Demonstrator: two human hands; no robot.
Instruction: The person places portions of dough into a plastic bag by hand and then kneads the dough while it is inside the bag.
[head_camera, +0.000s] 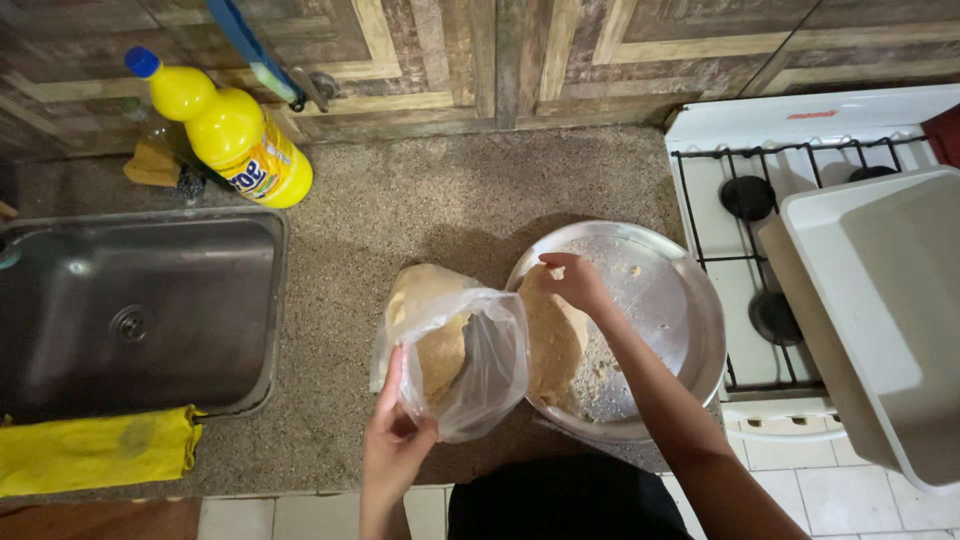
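My left hand (395, 440) grips the near edge of a clear plastic bag (478, 360) and holds its mouth open above the counter. Tan dough shows inside the bag (440, 350). My right hand (575, 282) pinches the top of a flat tan slab of dough (552, 335) that stands on edge in a round metal pan (665, 300). The slab leans against the bag's open side. Crumbs lie scattered on the pan's bottom.
A steel sink (140, 310) lies left, with a yellow cloth (95, 450) over its front edge. A yellow bottle with a blue cap (225, 130) stands behind it. A white gas stove (760, 200) and a white plastic tub (880, 310) sit right.
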